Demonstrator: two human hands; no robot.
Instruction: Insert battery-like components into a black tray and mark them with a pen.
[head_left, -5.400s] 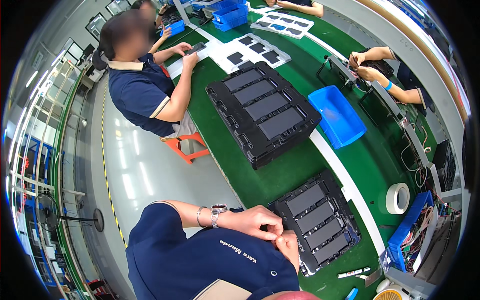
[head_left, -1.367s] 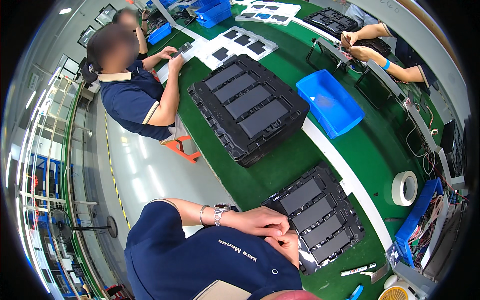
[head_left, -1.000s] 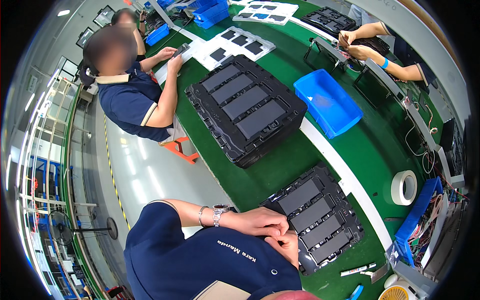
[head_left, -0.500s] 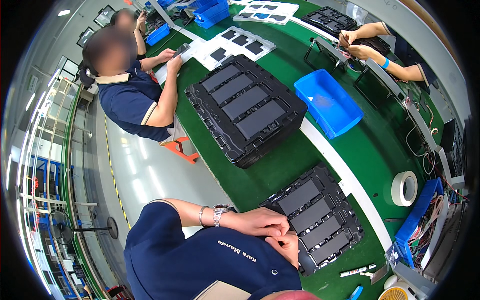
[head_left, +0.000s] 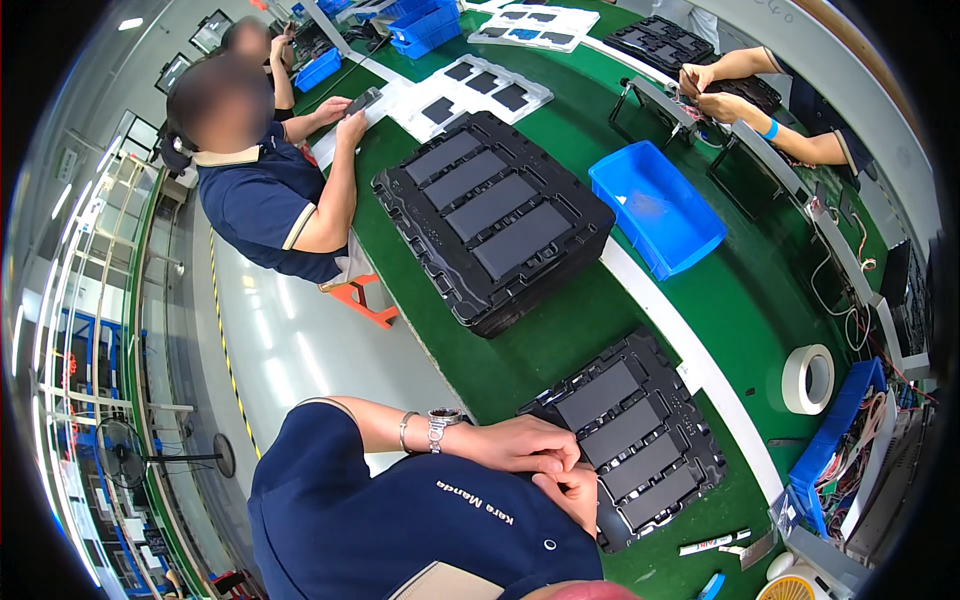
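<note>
My left hand [head_left: 522, 443], with a watch and a bangle at its wrist, is closed, its fingers curled down over the near left edge of a black moulded tray [head_left: 705, 440]. Right beside it my right hand [head_left: 572, 492] is closed as well, thumb and fingers drawn together. The fingertips of the two hands almost meet; whatever is between them is hidden. Several dark flat rectangular pieces [head_left: 627, 432] lie in slots of the tray, side by side.
Farther up the green table stand stacked black trays [head_left: 490, 215] and a blue bin [head_left: 658, 208]. On the right are a tape roll [head_left: 807, 379], a marker [head_left: 714, 542] and a wire-filled blue box [head_left: 835, 450]. A co-worker [head_left: 265, 190] sits at left; another person's hands [head_left: 715, 90] work across the table.
</note>
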